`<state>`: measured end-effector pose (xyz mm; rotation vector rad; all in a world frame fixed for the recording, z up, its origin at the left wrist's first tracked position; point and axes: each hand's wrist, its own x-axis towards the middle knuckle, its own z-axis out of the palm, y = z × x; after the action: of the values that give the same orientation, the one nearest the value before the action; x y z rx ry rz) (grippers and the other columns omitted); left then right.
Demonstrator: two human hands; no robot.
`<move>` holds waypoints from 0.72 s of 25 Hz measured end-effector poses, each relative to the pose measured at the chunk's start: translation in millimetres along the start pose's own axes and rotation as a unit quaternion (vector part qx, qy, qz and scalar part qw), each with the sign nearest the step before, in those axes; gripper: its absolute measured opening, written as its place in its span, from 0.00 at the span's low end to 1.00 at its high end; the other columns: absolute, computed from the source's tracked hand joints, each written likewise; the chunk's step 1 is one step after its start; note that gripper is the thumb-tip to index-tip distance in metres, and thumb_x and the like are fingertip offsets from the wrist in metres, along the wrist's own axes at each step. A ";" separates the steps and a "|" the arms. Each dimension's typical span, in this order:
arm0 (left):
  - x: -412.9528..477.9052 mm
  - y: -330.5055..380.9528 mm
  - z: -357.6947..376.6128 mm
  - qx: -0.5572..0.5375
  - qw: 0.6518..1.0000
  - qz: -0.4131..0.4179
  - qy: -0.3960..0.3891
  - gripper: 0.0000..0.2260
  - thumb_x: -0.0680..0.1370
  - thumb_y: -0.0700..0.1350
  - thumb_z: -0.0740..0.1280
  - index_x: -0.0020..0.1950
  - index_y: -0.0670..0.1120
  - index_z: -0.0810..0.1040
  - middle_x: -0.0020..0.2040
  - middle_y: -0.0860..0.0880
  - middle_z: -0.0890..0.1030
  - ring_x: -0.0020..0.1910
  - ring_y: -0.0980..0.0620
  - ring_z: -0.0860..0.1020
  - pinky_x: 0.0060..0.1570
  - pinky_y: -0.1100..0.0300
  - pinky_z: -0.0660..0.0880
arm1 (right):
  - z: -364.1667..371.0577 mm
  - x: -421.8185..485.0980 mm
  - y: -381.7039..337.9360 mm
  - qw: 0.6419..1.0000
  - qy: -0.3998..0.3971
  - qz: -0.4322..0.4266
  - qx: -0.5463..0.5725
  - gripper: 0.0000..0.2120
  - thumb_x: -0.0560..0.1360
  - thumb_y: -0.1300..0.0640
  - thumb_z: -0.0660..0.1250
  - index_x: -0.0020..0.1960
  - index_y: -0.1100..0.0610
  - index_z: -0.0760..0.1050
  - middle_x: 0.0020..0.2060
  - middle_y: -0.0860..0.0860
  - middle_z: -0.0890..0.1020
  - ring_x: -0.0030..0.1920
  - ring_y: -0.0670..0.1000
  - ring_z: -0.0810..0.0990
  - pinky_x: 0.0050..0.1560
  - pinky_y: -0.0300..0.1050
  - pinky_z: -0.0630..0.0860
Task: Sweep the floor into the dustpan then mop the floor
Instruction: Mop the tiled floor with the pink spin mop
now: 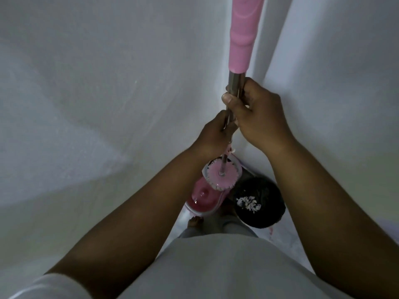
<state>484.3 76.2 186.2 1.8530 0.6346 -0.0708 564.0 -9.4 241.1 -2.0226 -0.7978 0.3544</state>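
- The right hand (257,117) holds the thin steel pole (236,83) of the mop just under its pink plastic sleeve (243,37). The grip is closed round the pole, with the thumb on the near side.
- The left hand (212,137) holds the same pole directly below and touches the right hand. This grip is also closed round the metal.
- From both grips the pole goes down to the round pink mop head (222,176), far below the hands, at the basket end of the pink mop bucket (203,197). I cannot tell if it rests inside or hangs just above.
- Just beside the bucket stands a round black bin (259,219) with white scraps (248,202) inside.
- Two white walls (108,83) meet in a corner behind, and one bare foot (195,222) shows near the bucket.
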 end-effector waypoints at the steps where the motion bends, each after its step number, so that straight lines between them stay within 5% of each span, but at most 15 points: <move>1: -9.6 4.4 -1.4 0.001 1.000 0.012 -0.013 0.17 0.84 0.51 0.56 0.70 0.44 0.69 0.59 0.41 0.80 0.59 0.44 0.78 0.61 0.44 0.74 | -3.9 -11.0 -7.8 1.000 0.018 0.004 0.002 0.13 0.78 0.47 0.64 0.58 0.52 0.77 0.45 0.46 0.83 0.44 0.41 0.80 0.44 0.28 0.74; 5: -45.9 14.9 -4.6 0.015 0.997 0.057 -0.054 0.17 0.83 0.52 0.56 0.67 0.45 0.71 0.60 0.41 0.80 0.59 0.44 0.79 0.61 0.44 0.74 | -13.9 -52.1 -33.7 0.996 0.080 0.019 -0.015 0.13 0.78 0.48 0.63 0.56 0.53 0.78 0.45 0.47 0.84 0.44 0.43 0.81 0.44 0.28 0.73; 9: -81.7 12.7 -1.5 0.028 0.991 0.098 -0.090 0.15 0.84 0.50 0.57 0.66 0.44 0.72 0.59 0.42 0.80 0.58 0.44 0.78 0.61 0.43 0.74 | -16.0 -99.9 -52.4 0.989 0.136 0.045 -0.021 0.13 0.78 0.48 0.63 0.56 0.55 0.78 0.45 0.50 0.84 0.46 0.47 0.82 0.49 0.40 0.76; 18: -137.5 15.0 39.0 0.071 0.963 0.181 -0.186 0.14 0.83 0.51 0.59 0.64 0.45 0.74 0.55 0.44 0.81 0.55 0.46 0.79 0.57 0.47 0.75 | -36.6 -198.3 -58.9 0.962 0.250 0.106 -0.010 0.12 0.78 0.48 0.64 0.55 0.54 0.78 0.44 0.47 0.84 0.45 0.43 0.82 0.46 0.34 0.75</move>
<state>383.7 -15.5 232.1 1.9979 0.0256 -0.2224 410.9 -141.2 298.9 -2.0919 -0.2730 -0.0542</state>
